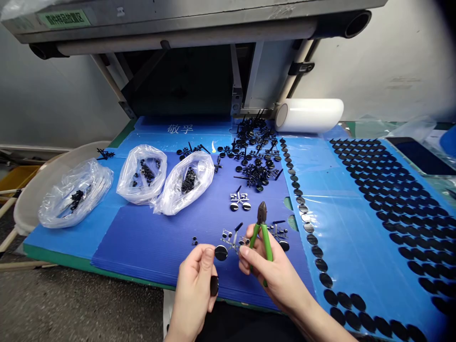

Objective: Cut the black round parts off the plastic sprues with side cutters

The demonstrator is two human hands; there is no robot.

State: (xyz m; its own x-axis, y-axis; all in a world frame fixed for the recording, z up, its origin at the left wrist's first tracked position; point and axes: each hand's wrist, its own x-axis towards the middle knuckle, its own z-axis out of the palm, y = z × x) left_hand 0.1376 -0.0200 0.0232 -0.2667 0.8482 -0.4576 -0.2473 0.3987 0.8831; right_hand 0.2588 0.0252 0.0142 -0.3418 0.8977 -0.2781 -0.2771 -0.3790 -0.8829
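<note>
The right hand (pixel 274 273) is gripping green-handled side cutters (pixel 262 232) around the handles, with the steel jaws pointing up and away from the person. The left hand (pixel 192 289) is curled and is pinching a black disc (pixel 214 285) at its outer edge, though the grip is partly hidden by the fingers. A black plastic runner with round discs (pixel 231 241) is sitting between the hands, just beside the right fingertips (pixel 244 251); cannot tell whether it is resting on the sheet or being held up. Two more runner pieces (pixel 239 199) are lying nearby on a blue corrugated plastic sheet (pixel 142 247) covering the tabletop. A heap of black runners (pixel 252 152) is sitting farther ahead, beside a white film roll (pixel 308 115). Three clear plastic bags of black parts (pixel 160 178) are lying to the left, near a pale round tub (pixel 42 190). Rows of black discs (pixel 395 199) are lining a lighter blue sheet (pixel 349 237) on the right. A metal machine housing (pixel 160 28) is overhanging the far edge.
</note>
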